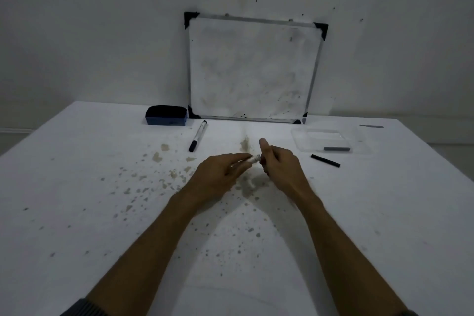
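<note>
A grey sleeve (79, 308) shows low down and, just above the spotty desk (77, 187), the left hand (218, 174) pinches a white pen (252, 160) while the right hand (279, 164) grips its end. It looks light, hard and smooth, so hold its middle.

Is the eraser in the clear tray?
No, the eraser sits on the table left of the whiteboard, apart from the tray.

- A plain indoor work corner — a stained white tabletop (359, 213) pushed against a bare white wall (102, 33).
- A small framed whiteboard (252, 69) leans on that wall.
- Near it lie an eraser (166, 115), a marker (198, 135) and a clear plastic tray (307, 136) — office or classroom supplies.
</note>
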### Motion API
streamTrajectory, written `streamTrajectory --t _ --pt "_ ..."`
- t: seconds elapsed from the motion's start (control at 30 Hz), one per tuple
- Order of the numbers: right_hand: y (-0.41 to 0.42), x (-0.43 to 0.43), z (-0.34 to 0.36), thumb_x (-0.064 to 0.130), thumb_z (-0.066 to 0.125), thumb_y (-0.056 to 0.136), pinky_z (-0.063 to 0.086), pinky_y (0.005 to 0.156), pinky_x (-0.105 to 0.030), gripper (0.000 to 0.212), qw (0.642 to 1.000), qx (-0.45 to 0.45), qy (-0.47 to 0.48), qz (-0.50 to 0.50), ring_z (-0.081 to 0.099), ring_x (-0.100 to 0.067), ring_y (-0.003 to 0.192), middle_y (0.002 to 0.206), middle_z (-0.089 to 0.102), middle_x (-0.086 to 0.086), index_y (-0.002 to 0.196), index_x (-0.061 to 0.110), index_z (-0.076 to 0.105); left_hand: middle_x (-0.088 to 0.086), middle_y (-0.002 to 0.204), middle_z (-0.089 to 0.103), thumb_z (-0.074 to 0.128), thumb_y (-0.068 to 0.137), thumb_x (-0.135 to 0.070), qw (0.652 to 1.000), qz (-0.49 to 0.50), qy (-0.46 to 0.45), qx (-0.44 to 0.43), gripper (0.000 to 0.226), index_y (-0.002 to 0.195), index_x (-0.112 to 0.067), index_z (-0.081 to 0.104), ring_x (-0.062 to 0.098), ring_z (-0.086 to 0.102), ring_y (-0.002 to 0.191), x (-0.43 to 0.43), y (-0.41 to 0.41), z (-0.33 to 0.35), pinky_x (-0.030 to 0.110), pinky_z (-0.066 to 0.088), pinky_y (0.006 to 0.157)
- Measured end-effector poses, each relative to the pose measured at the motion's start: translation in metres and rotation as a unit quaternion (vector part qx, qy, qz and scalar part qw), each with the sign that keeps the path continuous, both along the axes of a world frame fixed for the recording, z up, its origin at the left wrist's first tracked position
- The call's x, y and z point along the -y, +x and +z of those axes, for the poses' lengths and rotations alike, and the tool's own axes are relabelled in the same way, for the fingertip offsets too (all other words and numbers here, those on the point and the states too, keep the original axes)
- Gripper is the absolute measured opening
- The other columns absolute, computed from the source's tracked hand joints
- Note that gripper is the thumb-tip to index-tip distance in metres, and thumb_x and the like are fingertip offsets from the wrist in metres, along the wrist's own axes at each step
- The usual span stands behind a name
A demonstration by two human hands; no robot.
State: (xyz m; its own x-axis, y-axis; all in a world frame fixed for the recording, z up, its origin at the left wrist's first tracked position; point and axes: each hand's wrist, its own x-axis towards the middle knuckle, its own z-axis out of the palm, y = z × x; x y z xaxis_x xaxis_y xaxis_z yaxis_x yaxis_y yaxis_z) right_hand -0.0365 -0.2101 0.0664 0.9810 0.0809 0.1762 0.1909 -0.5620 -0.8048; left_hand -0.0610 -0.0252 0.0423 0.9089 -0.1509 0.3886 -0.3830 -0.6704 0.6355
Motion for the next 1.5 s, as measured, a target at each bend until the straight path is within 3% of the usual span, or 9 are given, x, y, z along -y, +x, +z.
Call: streamTrajectory --t 0.27,0.63,0.73,0.9,1.0,1.13,1.33,1.43,1.5 --pt "0.01 -0.012 -0.018 0.054 0.024 0.106 0.045 0.063 -0.029 0.074 0.998 -0.019 -0.042 -0.05 0.061 -0.017 0.063 0.063 0.063 -0.003 0.066 0.008 0.066 0.001 0.085 0.073 0.053 0.103 -0.04 0.956 -0.001 0.156 0.249 0.034 0.125 -0.022 0.073 0.016 0.061 0.062 0.009 0.01 -0.02 0.029 0.048 0.056" --pt "0.004 -0.005 -0.026 0.038 0.032 0.108 0.046 0.045 -0.038 0.068 0.983 0.173 -0.039 0.049 0.053 -0.022 0.039 0.044 0.057 -0.007 0.049 0.011 0.051 -0.007 0.067 0.07 0.053 0.101 -0.053 0.978 -0.13 -0.095 -0.136 0.028 0.088 -0.049 0.077 0.009 0.06 0.058 0.001 0.001 0.004 0.025 0.052 0.061" --pt "0.005 -0.01 -0.023 0.053 0.029 0.105 0.039 0.051 -0.027 0.071 0.997 0.053 -0.047 0.008 0.049 -0.014 0.046 0.048 0.052 -0.001 0.049 0.014 0.046 -0.009 0.102 0.08 0.058 0.1 -0.046 0.996 -0.075 -0.052 -0.019 0.033 0.122 -0.028 0.075 0.001 0.072 0.083 0.001 0.001 -0.011 0.025 0.061 0.078" --pt "0.008 -0.007 -0.021 0.044 0.031 0.108 0.045 0.065 -0.031 0.066 0.998 -0.025 -0.056 -0.031 0.062 -0.022 0.063 0.064 0.063 -0.007 0.064 0.006 0.062 -0.007 0.085 0.077 0.044 0.1 -0.059 0.974 -0.023 0.123 0.191 0.048 0.115 -0.028 0.078 0.003 0.064 0.068 0.001 0.007 -0.017 0.023 0.052 0.061" --pt "0.001 -0.007 -0.027 0.026 0.036 0.108 0.047 0.044 -0.034 0.06 0.985 0.157 -0.077 -0.001 0.052 -0.021 0.041 0.047 0.055 -0.006 0.06 0.001 0.062 -0.017 0.093 0.079 0.049 0.095 -0.065 0.997 -0.064 -0.023 -0.027 0.047 0.114 -0.033 0.078 -0.003 0.069 0.076 0.003 0.0 -0.002 0.021 0.057 0.072" --pt "-0.003 0.0 -0.028 0.03 0.03 0.109 0.038 0.037 -0.025 0.061 0.923 0.338 -0.134 0.125 0.049 -0.017 0.034 0.046 0.057 -0.005 0.075 0.001 0.071 -0.004 0.059 0.061 0.053 0.091 -0.061 0.954 -0.145 -0.09 -0.245 0.043 0.087 -0.03 0.083 0.013 0.043 0.049 -0.013 -0.009 0.015 0.018 0.036 0.051" --pt "-0.003 -0.013 -0.029 0.05 0.024 0.107 0.043 0.056 -0.028 0.071 0.998 0.051 -0.043 -0.007 0.051 -0.015 0.047 0.048 0.052 0.0 0.051 0.015 0.051 -0.008 0.112 0.079 0.058 0.094 -0.058 0.997 -0.068 0.006 -0.025 0.044 0.123 -0.028 0.074 -0.003 0.072 0.085 -0.004 -0.004 -0.007 0.027 0.062 0.083" --pt "-0.007 -0.008 -0.025 0.039 0.025 0.109 0.045 0.062 -0.031 0.066 0.996 0.045 -0.075 -0.016 0.056 -0.021 0.055 0.057 0.058 -0.006 0.061 0.008 0.057 -0.008 0.106 0.08 0.052 0.096 -0.059 0.995 -0.068 0.062 0.031 0.047 0.12 -0.027 0.075 -0.001 0.069 0.081 -0.002 -0.005 -0.006 0.027 0.061 0.078" --pt "-0.01 -0.008 -0.022 0.035 0.017 0.107 0.044 0.063 -0.034 0.057 0.984 0.071 -0.163 0.018 0.054 -0.028 0.06 0.062 0.055 -0.011 0.071 0.008 0.052 -0.014 0.083 0.076 0.052 0.099 -0.054 0.993 -0.09 0.002 -0.072 0.03 0.097 -0.042 0.079 0.003 0.062 0.064 -0.002 -0.01 0.003 0.024 0.055 0.067"
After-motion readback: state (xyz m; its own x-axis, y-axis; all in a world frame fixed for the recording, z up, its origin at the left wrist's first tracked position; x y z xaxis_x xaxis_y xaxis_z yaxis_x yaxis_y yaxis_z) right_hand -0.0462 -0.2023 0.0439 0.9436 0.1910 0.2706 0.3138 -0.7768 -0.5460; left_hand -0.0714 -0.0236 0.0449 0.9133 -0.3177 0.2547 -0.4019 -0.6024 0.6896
